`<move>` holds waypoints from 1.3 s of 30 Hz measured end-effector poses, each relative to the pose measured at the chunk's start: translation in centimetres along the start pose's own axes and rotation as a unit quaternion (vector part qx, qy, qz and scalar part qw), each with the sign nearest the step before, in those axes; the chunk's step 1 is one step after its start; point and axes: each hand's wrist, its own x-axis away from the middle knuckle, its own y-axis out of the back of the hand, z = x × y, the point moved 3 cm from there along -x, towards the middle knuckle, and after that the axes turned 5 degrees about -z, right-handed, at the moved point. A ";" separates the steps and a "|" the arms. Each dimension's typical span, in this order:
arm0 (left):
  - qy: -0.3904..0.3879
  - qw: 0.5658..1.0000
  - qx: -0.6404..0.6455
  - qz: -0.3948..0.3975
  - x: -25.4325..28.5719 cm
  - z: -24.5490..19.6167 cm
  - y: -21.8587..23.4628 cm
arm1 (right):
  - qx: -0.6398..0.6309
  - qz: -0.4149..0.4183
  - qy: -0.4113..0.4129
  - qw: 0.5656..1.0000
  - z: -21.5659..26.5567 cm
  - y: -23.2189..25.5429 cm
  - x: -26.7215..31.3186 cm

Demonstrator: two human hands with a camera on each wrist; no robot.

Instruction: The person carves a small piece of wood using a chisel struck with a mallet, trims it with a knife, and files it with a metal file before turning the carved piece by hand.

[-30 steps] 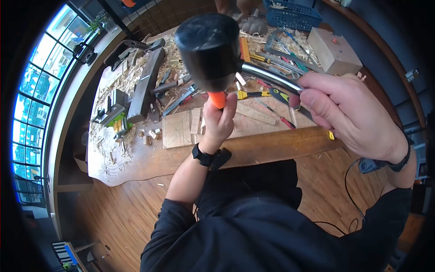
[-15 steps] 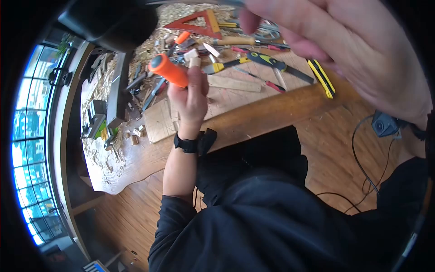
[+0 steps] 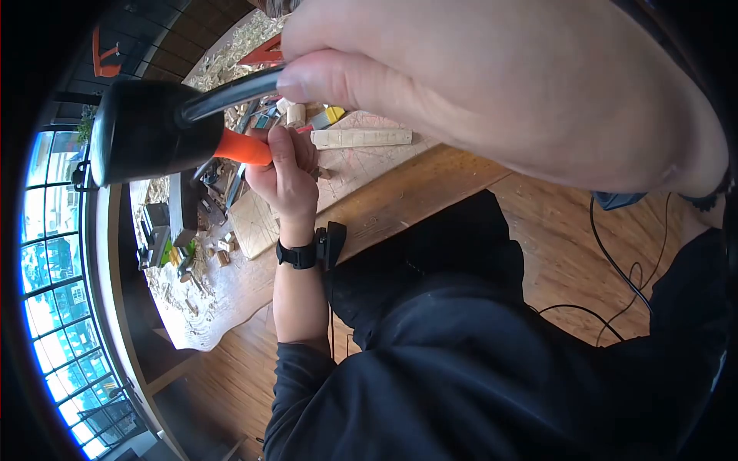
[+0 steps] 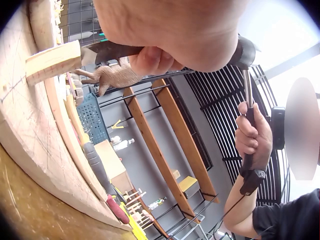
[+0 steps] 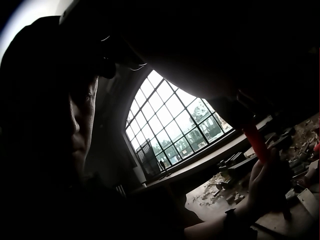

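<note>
Nearest: right hand [image 4: 259, 134] is gripping the mallet [image 3: 150, 134], fingers wrapped round its grip. Mallet head is overlapping the butt of the orange-handled chisel [image 3: 243, 148] in the head view; can't tell whether they're touching. Step looks like a chisel strike. Line up the face square to the butt, swing along the chisel's axis; a glancing hit could skid toward the knuckles.

Left hand [image 3: 286, 184] is clasping the chisel, fingers curled round it below the butt. Firm but not rigid should do: enough to stop twist, knuckles well below the strike.

Further down, the small wood block [image 4: 54, 62] is standing on the marked board [image 4: 30, 112], chisel edge at its upper end; exact contact isn't clear. No hand is bracing the block, so off-axis force could tip it. Seat the edge first, light taps, then heavier.

Board is lying on the bench [image 3: 392, 203]. Wooden strip [image 3: 361, 138] is lying beyond the left hand; worth moving if it's crowding the work. Window [image 3: 73, 307] is giving light from the left.
</note>
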 end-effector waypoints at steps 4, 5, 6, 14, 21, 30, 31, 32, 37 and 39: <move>-0.002 0.999 -0.032 -0.028 0.0 -0.4 -0.3 | 0.003 0.001 0.000 1.000 -2.0 2.2 3.5; -0.005 0.999 -0.043 -0.025 0.0 -0.4 -0.2 | 0.003 0.003 0.000 1.000 -0.8 1.3 3.6; -0.005 0.999 -0.043 -0.025 0.0 -0.4 -0.1 | 0.003 0.002 0.001 1.000 -0.9 2.0 3.8; -0.003 1.000 -0.010 -0.014 0.0 -0.6 -0.3 | 0.025 0.000 0.025 0.999 1.4 -1.8 -0.8; -0.016 1.000 0.006 -0.004 0.1 -0.3 0.0 | 0.029 -0.002 0.030 0.999 2.4 -3.0 -1.9; -0.015 0.999 -0.014 -0.025 0.3 -0.8 -0.5 | 0.031 -0.002 0.041 0.999 2.3 -2.9 -1.1; -0.035 0.999 -0.029 -0.018 0.2 -0.9 -0.7 | 0.033 -0.003 0.042 0.999 2.7 -3.2 -1.2; -0.055 0.997 -0.044 -0.011 0.2 -1.0 -0.9 | 0.033 -0.003 0.043 0.999 2.2 -2.8 -0.7; -0.059 0.998 -0.030 0.006 0.1 -0.3 0.2 | 0.034 0.002 0.047 0.998 -0.6 -0.3 1.9; -0.064 0.997 -0.030 0.014 0.0 -0.5 -0.1 | 0.036 0.001 0.051 0.998 1.6 -2.4 0.1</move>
